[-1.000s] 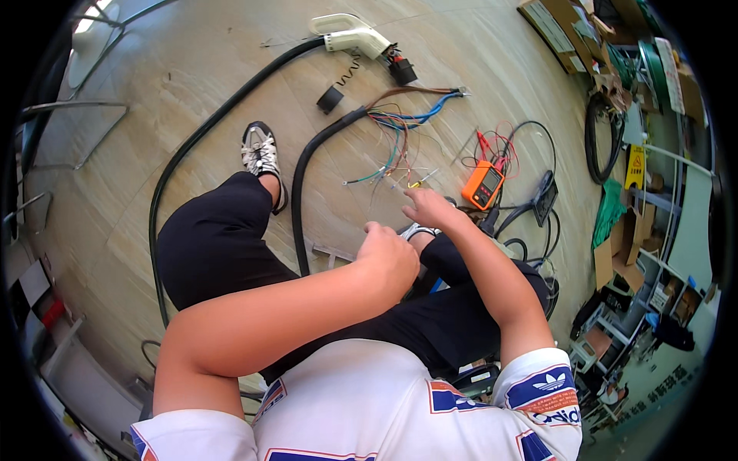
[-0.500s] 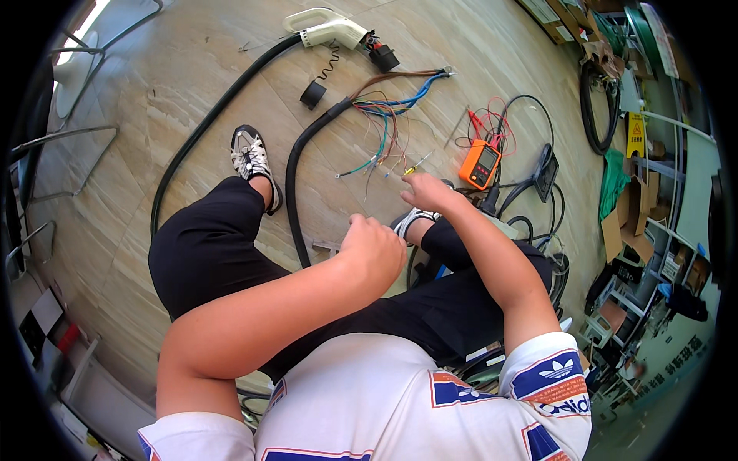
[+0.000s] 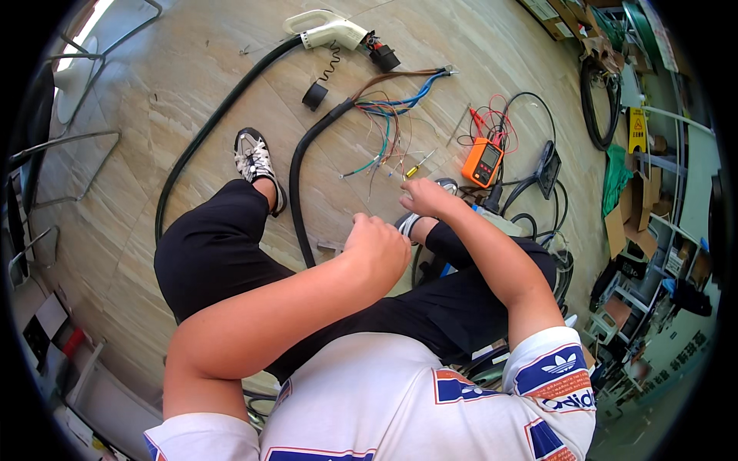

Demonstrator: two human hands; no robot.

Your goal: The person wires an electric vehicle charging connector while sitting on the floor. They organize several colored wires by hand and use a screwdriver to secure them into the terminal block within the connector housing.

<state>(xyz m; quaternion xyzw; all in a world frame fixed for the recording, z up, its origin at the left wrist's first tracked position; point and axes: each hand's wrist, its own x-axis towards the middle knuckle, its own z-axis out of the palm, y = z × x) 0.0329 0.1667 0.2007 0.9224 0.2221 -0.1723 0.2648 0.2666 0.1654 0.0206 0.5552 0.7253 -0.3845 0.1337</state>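
Observation:
My left hand [image 3: 378, 247] is closed, its fingers curled under and mostly hidden behind its back, above my thigh. Farther right, my right hand [image 3: 425, 197] is also closed, fingertips pressed together; whatever either hand holds does not show. Just beyond the right hand, a screwdriver [image 3: 413, 171] with a yellow handle lies on the floor. Thin coloured wires [image 3: 382, 142] fan out from the stripped end of a thick black cable [image 3: 297, 180], along with brown and blue thicker conductors [image 3: 419, 94]. An orange multimeter [image 3: 483, 162] with red leads rests to the right.
A cream charging gun [image 3: 332, 32] on a black cable lies at the far side, a black round cap [image 3: 314, 96] near it. Metal-legged chairs [image 3: 77, 138] stand left. Cardboard boxes [image 3: 632, 215] and a yellow floor sign [image 3: 636, 131] line the right. My shoe [image 3: 252, 157] is beside the thick cable.
My right hand has drawn back slightly toward me, away from the screwdriver. The left hand keeps nearly the same pose. The whole view has shifted a little.

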